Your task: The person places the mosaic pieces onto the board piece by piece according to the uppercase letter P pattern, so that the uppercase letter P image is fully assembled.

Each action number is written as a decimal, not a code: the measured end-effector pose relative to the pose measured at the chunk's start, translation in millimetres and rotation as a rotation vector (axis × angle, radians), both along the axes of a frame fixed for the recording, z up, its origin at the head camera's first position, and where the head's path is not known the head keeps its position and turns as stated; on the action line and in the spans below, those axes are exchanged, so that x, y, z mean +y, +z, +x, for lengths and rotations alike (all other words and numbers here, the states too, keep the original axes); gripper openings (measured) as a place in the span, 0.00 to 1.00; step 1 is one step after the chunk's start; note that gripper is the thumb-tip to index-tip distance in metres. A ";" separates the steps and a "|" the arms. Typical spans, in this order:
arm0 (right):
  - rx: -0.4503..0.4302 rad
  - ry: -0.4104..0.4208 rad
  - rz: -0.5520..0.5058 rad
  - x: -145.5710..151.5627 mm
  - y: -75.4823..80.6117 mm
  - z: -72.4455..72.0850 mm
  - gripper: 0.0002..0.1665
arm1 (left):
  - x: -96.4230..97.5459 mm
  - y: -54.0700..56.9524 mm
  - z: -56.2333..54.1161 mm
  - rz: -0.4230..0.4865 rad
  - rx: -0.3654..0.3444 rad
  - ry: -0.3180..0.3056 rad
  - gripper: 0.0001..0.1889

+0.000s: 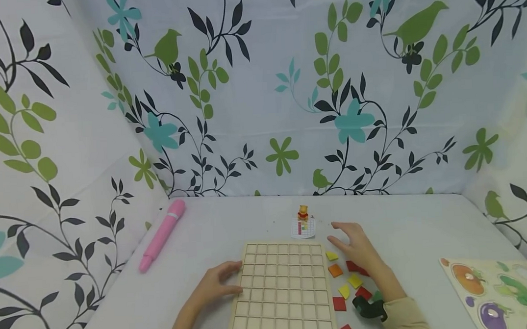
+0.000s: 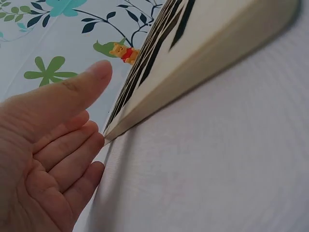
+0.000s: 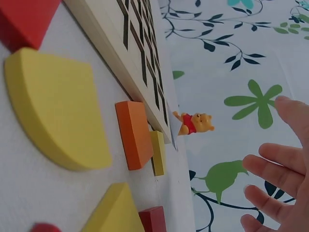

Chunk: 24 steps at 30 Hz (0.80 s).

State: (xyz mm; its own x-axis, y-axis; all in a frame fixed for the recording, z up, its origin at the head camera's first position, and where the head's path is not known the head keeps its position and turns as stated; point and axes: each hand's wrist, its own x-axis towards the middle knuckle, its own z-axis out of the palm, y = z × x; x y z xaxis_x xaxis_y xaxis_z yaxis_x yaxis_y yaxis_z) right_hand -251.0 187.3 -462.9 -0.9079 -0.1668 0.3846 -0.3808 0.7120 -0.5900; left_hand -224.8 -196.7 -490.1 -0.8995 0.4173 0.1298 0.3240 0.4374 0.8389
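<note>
A wooden grid board (image 1: 284, 291) with rows of square cells lies in front of me. At its left edge is my left hand (image 1: 215, 283), thumb and fingers spread and nothing in its grasp; in the left wrist view the fingers (image 2: 72, 159) are by the board's corner. My right hand (image 1: 357, 244) hovers past the far right corner, fingers apart and holding nothing. Below it lie loose coloured pieces: an orange tile (image 1: 335, 270), a yellow quarter-round piece (image 3: 58, 111), a red square (image 1: 339, 303) and several others. Behind the board, a small bear figurine (image 1: 303, 213) stands on a printed card (image 1: 303, 229).
A pink marker-shaped stick (image 1: 162, 235) lies at the left of the white table. On the right is a puzzle board with vegetable pictures (image 1: 500, 291). Leaf-patterned cloth (image 1: 278, 105) hangs around the back and sides. Dark wrist cameras (image 1: 369, 308) sit on both wrists.
</note>
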 end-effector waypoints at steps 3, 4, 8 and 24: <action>-0.009 -0.002 0.001 -4.2 -1.1 -1.4 0.26 | -4.5 -3.2 -0.8 0.020 -0.026 -0.014 0.35; -0.017 -0.004 0.007 -4.6 -1.6 -1.5 0.26 | -5.2 -4.2 -0.6 0.025 -0.027 -0.021 0.35; -0.071 0.000 0.027 -2.2 -1.9 1.2 0.26 | -3.3 -8.2 -1.3 0.016 -0.030 -0.052 0.38; -0.256 0.029 0.056 -1.9 -7.3 1.0 0.18 | -8.6 -2.7 -1.4 -0.097 -0.055 -0.072 0.43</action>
